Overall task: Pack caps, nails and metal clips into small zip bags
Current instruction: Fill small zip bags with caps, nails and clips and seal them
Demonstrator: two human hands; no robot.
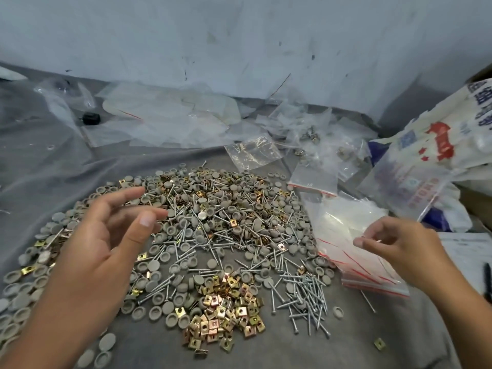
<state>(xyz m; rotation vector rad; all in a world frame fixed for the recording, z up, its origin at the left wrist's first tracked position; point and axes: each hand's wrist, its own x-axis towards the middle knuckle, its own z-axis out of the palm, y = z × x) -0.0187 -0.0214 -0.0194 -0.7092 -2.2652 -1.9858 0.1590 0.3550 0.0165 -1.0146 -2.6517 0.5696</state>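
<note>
Two hands hovered over the grey bench: left hand [111, 230] loose and empty above mixed caps [186, 222], nails [306, 296] and metal clips [226, 315]; right hand [394, 243] pinching one zip bag [346, 235] off the right-side stack. Farther back lay filled bags [319, 145]. Next, probably opening it.

Hands [106, 235] hover over caps [186, 230], possibly holding nothing.
</note>
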